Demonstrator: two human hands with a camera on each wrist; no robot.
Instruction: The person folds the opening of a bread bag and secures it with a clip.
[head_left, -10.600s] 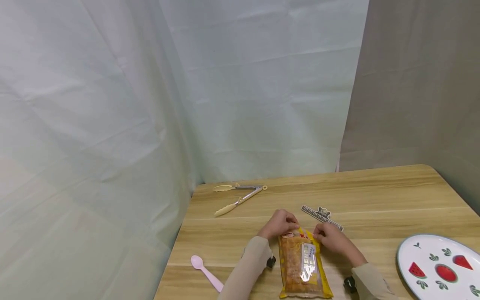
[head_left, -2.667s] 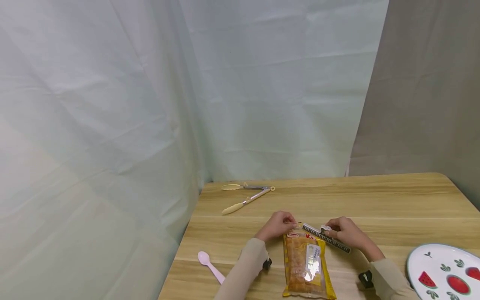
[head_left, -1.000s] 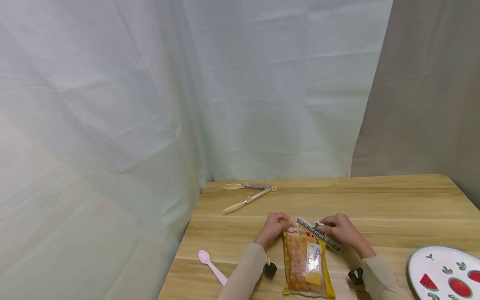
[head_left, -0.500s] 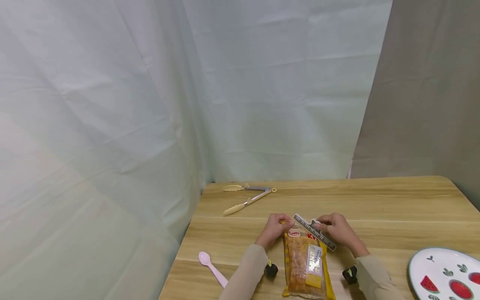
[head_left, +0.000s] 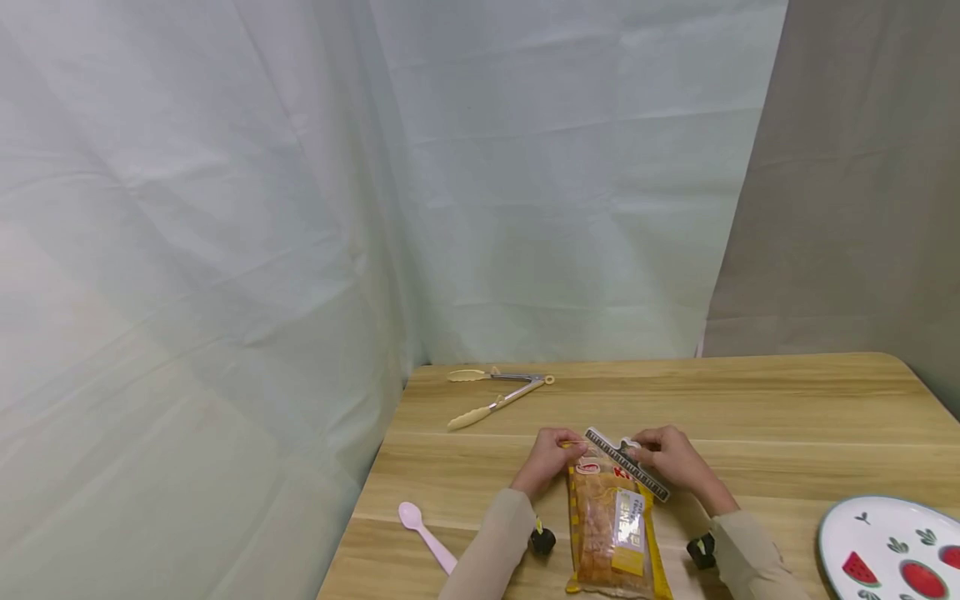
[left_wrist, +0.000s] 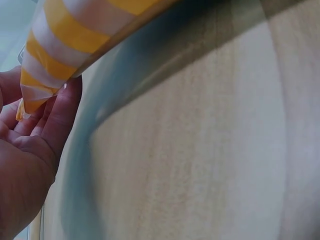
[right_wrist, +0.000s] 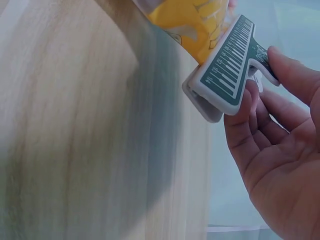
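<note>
A yellow-edged plastic bag of bread [head_left: 600, 542] lies in front of me, its top end lifted. My left hand [head_left: 542, 463] pinches the top left corner; in the left wrist view its thumb and fingers [left_wrist: 62, 110] hold the yellow-and-white striped edge. A long bag clip [head_left: 627, 463] with a piano-key pattern slants across the bag's top right. My right hand [head_left: 675, 458] grips the clip's handles between thumb and fingers. Seen from the right wrist, the clip [right_wrist: 227, 65] has its two bars slightly parted at the near end, the bag's yellow edge right at them.
Beige-tipped tongs [head_left: 501, 396] lie spread at the back left of the wooden table [head_left: 750, 400]. A pink spoon [head_left: 426, 537] is by my left forearm. On the right sits a white plate [head_left: 840, 521] with watermelon pictures. Pale curtains [head_left: 555, 167] hang behind.
Earliest, both hands hold the bag's top and the clip lies behind it. Then my right hand lets go, takes the clip and brings it left over the bag's top. The last half second shows little movement.
</note>
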